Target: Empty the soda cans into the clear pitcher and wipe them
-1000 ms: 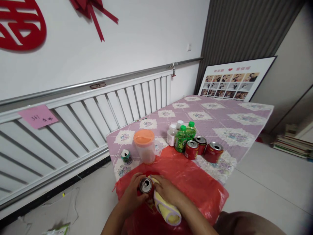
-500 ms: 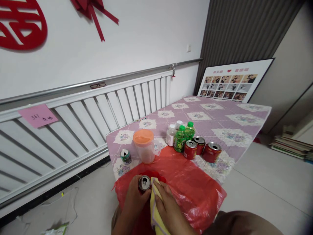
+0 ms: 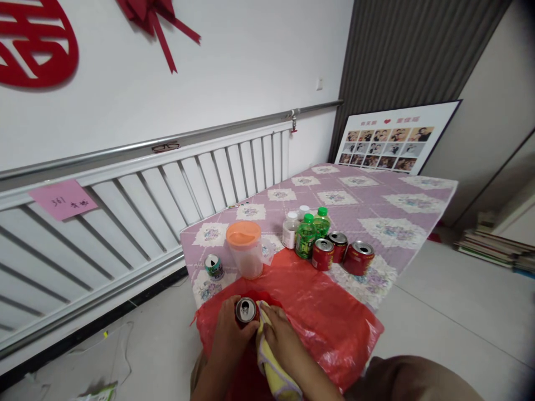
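My left hand (image 3: 230, 328) is wrapped round an opened drink can (image 3: 246, 310), its silver top facing up and its dark red side mostly hidden. In my right hand (image 3: 282, 337) is a yellow cloth (image 3: 267, 353) with a pale purple edge, pressed against the can's right side. Both hands are over a red plastic bag (image 3: 317, 317) spread on the near end of the table. Just beyond the can stands a clear pitcher (image 3: 246, 262) with an orange lid. A small green can (image 3: 214, 267) is to its left.
Right of the pitcher stand white-capped bottles (image 3: 289, 231), green bottles (image 3: 306, 239) and red cans (image 3: 358, 259). A flowered cloth covers the table (image 3: 346, 214). A white radiator (image 3: 167, 195) runs along the wall at left. Stacked books (image 3: 487, 250) lie on the floor at right.
The can has turned slightly in my left hand, and my right hand with the cloth has shifted a little along its side. The view has moved slightly.
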A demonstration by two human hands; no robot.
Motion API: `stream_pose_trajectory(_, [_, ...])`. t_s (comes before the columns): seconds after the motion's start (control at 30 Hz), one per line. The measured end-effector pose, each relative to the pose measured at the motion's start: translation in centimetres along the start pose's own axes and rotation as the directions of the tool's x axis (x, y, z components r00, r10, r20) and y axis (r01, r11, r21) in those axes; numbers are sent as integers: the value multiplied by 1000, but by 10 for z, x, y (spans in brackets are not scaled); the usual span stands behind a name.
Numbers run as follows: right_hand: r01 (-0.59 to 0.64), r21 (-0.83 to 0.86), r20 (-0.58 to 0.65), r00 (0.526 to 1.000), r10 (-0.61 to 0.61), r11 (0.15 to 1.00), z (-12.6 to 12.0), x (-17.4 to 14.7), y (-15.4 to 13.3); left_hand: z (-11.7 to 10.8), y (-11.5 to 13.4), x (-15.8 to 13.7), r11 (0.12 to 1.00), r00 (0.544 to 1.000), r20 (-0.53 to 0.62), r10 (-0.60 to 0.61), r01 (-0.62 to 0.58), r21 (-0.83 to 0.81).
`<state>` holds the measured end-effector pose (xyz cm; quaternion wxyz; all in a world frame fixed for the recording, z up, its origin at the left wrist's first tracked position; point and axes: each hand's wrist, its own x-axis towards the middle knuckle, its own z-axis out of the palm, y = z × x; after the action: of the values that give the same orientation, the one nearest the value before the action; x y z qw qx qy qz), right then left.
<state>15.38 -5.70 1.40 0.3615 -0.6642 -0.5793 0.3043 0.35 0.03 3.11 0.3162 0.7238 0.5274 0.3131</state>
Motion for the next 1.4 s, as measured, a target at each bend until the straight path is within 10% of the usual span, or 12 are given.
stream_pose_trajectory(0.3, [10,77,-27,1000,-8,997,-3,-4,5,-25,-9,6,989,930,345,127,-94,-112])
stream_pose_trajectory(0.53, [125,97,-168,980,-107,987,1,-7,-6,-10,-22,5,985,976,151,156,-143,-97])
stream_pose_trajectory(0.83, [20,32,-68,998,-18,999,16,2,5,2,-16,-6,996,996,-28,83,-83,-8])
stream_pose_trajectory(1.2, [46,82,-79,996,-40,996,8,2,7,-26,-20,4,992,939,320,122,-109,-59])
stream_pose_trajectory(1.4, [124,99,-172,979,-106,987,5,2,-5,-14,-27,1,985,971,173,162,-149,-85])
